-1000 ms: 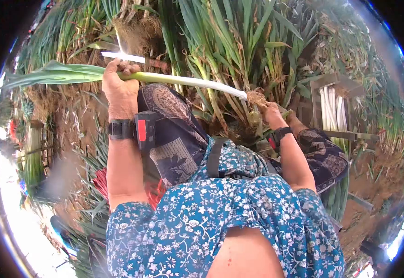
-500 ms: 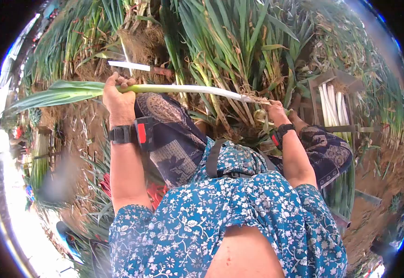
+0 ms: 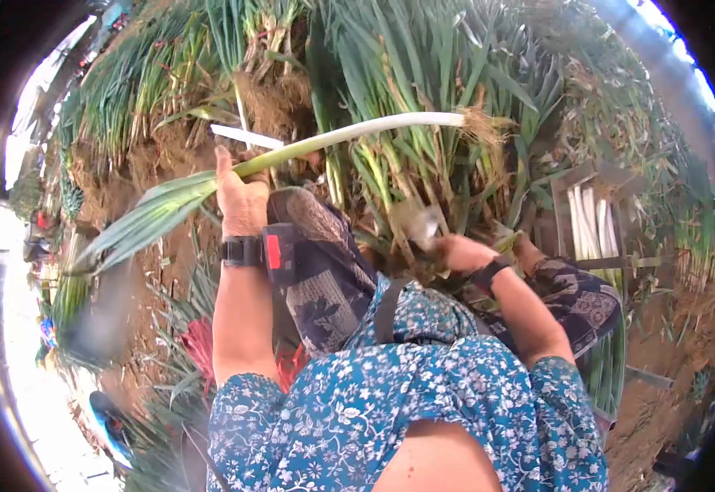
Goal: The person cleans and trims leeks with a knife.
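Observation:
My left hand (image 3: 242, 197) is closed round a long leek (image 3: 357, 131) where its pale stem turns into green leaves. The leaves hang down to the left, and the white stem arches to the right, ending in shaggy brown roots (image 3: 484, 125) held by nothing. My right hand (image 3: 460, 254) is low between the knees, with blurred, curled fingers. A pale smeared thing shows right at its fingertips; what it is I cannot tell. Just beyond my left hand is a knife (image 3: 247, 135) with a white blade, its reddish-brown handle partly behind the leek.
Tall leeks (image 3: 423, 74) with leaves on stand ahead, and more bunches (image 3: 161, 90) lie at the far left. At the right a metal-framed rack (image 3: 558, 205) holds several cleaned white stems (image 3: 591, 221). Red netting (image 3: 202, 348) lies by my left elbow. Leaf scraps litter the soil.
My right hand has left the leek's root end and dropped down toward my knees. The root end has swung up, and the leaf end has dipped. My left hand keeps its hold.

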The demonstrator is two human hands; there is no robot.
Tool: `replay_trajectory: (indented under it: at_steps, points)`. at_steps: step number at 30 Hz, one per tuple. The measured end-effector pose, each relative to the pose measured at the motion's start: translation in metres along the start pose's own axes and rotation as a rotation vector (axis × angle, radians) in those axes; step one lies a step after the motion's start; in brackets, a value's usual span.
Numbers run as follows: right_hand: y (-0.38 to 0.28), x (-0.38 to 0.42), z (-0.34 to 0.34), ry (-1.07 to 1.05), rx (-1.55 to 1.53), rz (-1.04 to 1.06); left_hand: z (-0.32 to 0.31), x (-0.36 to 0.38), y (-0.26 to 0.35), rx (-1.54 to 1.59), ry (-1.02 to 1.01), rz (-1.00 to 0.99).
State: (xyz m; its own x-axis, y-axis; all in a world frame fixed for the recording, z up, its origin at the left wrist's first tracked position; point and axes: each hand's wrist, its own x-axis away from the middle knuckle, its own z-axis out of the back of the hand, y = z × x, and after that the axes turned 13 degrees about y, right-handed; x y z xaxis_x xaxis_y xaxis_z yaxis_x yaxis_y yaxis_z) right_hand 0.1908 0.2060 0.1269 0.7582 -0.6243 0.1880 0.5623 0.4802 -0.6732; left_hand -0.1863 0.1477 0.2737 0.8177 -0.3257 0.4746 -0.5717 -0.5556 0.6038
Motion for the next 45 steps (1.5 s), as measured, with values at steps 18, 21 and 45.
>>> replay_trajectory:
  at_steps: [18, 21, 45]
  points:
    - [-0.100, 0.041, 0.158, 0.874, -1.401, 0.312, -0.033, 0.139, -0.147, -0.162, -0.391, 0.691]
    - [-0.095, 0.039, 0.150, 1.012, -1.258, 0.134, -0.030, 0.145, -0.169, -0.097, -0.395, 0.794]
    - [-0.173, 0.350, 0.427, 1.367, 0.968, -0.430, -0.014, 0.237, -0.254, -0.877, -0.993, 1.192]
